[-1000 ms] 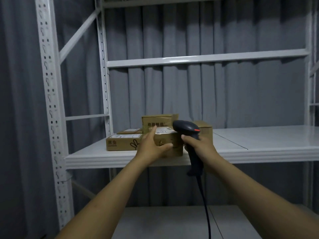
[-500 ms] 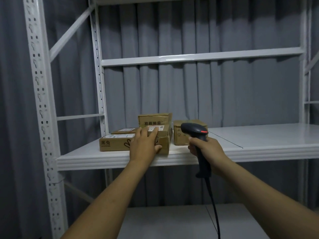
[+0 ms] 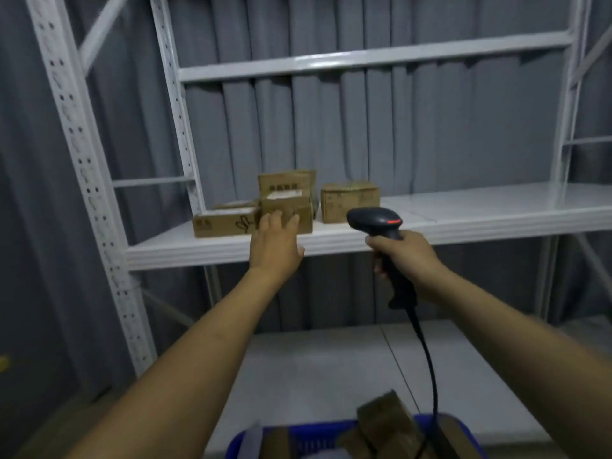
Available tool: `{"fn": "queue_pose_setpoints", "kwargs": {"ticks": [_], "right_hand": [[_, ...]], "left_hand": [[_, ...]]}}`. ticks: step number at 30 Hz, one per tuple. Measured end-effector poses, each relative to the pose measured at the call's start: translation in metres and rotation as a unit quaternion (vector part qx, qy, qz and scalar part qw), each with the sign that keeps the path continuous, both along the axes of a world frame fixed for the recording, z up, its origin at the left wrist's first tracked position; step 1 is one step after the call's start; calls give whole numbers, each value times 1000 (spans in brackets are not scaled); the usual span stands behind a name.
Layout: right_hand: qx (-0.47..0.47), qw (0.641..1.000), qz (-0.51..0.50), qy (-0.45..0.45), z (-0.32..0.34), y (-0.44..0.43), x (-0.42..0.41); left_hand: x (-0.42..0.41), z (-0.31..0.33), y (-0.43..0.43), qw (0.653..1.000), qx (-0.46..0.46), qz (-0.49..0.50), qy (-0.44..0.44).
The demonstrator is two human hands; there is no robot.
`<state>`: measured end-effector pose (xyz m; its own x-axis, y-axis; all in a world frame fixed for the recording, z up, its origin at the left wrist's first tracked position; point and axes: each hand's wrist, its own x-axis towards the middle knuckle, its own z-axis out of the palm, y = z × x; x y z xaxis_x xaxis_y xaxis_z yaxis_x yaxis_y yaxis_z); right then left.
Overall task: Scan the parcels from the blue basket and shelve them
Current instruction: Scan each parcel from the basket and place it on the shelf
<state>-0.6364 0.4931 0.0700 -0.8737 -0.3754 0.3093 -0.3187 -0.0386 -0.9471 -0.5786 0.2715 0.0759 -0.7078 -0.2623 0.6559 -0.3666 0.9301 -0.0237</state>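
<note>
Several brown cardboard parcels stand on the white middle shelf [image 3: 496,213]. The one at the front [image 3: 298,207] bears a white label on top. My left hand [image 3: 275,240] is stretched out with straight fingers, its fingertips at that parcel's front face. A flat parcel [image 3: 222,223] lies to its left, a taller one [image 3: 284,182] behind, and another [image 3: 349,202] to the right. My right hand [image 3: 404,256] grips a black barcode scanner [image 3: 374,220] by the handle, in front of the shelf edge. The blue basket [image 3: 318,435] shows at the bottom with more parcels [image 3: 384,422] inside.
The scanner cable [image 3: 427,359] hangs down into the basket. White uprights [image 3: 82,160] frame the rack on the left, and an upper shelf beam [image 3: 364,58] runs above. A lower shelf [image 3: 314,369] lies beneath. Grey curtains hang behind.
My left hand has set the labelled parcel on the shelf, let go of it and drawn back to its front. The view has tipped down, so the blue basket now shows.
</note>
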Motion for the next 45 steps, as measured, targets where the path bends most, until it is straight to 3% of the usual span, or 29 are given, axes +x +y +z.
{"fn": "queue_pose_setpoints", "kwargs": {"ticks": [12, 17, 20, 26, 31, 34, 38, 43, 45], "right_hand": [[131, 989, 0, -71, -137, 88, 108], [168, 976, -2, -136, -218, 100, 119], [169, 968, 7, -184, -262, 97, 123], [221, 953, 45, -201, -313, 89, 121], [250, 941, 53, -221, -338, 77, 118], [251, 936, 67, -236, -343, 67, 123], [263, 934, 78, -227, -344, 61, 128], [250, 934, 102, -235, -332, 63, 134], [246, 936, 103, -228, -322, 66, 135]], "left_hand": [[112, -184, 79, 975, 137, -64, -160], [143, -282, 91, 951, 168, -47, -256], [163, -333, 89, 917, 235, -16, -322], [180, -386, 78, 886, 242, 4, -396], [185, -406, 90, 890, 354, 37, -284], [184, -410, 101, 854, 481, 84, -180], [177, -418, 101, 765, 620, 136, -106], [183, -416, 96, 717, 682, 140, -39], [188, -409, 94, 722, 681, 124, 3]]}}
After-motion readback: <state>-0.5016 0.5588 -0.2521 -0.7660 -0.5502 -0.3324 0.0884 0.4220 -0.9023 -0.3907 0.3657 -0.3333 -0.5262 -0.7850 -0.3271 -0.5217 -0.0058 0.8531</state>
